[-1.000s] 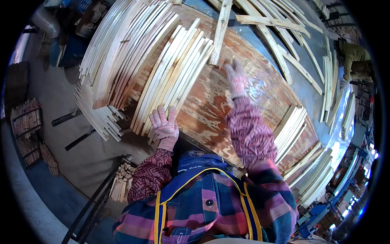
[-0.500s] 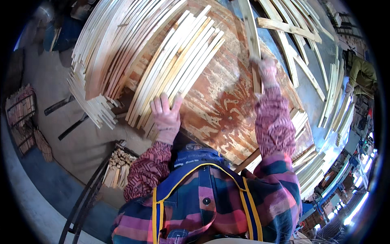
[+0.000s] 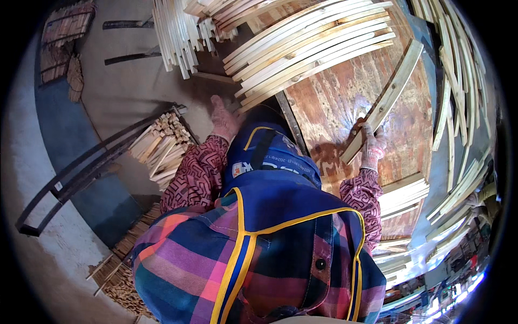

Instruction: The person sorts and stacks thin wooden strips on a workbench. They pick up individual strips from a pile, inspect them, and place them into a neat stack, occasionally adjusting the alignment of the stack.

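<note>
A pale wooden strip lies slantwise over the scuffed plywood tabletop. My right hand, in a light knitted glove, grips it close to its near end. To the left, a row of pale strips is laid side by side on the same tabletop. My left hand, gloved too, is just off the near-left ends of that row, its fingers apart and no strip in it. Whether it touches the nearest strip cannot be made out.
A metal-framed cart with stacked short sticks stands left of me. Loose strips lie on a bluish surface at the right, and shorter strips on the tabletop's near right. A co-worker's gloved hand shows at the far right.
The view has turned, shifting the tabletop. My right hand has drawn the strip nearer, over the plywood. My left hand has come off the top of the row to beside its ends.
</note>
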Tool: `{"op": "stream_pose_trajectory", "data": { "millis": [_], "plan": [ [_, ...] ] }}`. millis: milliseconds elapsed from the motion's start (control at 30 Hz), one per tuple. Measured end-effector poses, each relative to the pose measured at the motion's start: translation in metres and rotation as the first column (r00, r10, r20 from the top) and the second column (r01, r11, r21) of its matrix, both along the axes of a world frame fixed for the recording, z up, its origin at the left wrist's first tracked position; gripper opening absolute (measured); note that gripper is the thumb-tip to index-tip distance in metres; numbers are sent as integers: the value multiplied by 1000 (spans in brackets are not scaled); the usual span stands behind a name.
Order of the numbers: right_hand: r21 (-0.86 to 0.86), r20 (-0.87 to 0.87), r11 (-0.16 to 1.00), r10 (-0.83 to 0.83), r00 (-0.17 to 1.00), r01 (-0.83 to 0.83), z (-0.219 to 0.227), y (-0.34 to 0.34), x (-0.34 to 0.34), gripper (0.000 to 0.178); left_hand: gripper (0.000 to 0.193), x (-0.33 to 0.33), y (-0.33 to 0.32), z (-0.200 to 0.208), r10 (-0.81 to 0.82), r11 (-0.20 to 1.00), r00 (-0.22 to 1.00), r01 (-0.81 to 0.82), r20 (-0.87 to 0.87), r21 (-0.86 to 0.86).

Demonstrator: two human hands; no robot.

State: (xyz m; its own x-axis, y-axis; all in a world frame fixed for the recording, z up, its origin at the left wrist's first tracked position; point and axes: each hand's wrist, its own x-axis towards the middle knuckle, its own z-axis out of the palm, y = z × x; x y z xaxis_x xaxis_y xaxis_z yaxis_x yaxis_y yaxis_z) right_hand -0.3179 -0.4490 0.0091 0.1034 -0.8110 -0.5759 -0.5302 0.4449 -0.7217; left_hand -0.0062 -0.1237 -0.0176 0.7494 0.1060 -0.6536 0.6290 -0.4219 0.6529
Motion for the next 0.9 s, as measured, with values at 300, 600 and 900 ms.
{"op": "stream_pose_trajectory", "data": {
  "millis": [300, 600, 900],
  "plan": [
    [-210, -511, 920, 184, 839, -330, 59, 13, 43, 64, 57, -29, -30, 25, -501, 851, 837, 523, 219, -49],
    [217, 324, 975, -116, 939, 45, 35, 67, 158, 85, 46, -51, -61, 85, -944, 323, 310, 815, -109, -482],
    [-415, -142, 863, -375, 916, 289, 86, 99, -182, 86, 56, -79, -200, 59, -968, -249, -237, 950, 86, -188]
  ]
}}
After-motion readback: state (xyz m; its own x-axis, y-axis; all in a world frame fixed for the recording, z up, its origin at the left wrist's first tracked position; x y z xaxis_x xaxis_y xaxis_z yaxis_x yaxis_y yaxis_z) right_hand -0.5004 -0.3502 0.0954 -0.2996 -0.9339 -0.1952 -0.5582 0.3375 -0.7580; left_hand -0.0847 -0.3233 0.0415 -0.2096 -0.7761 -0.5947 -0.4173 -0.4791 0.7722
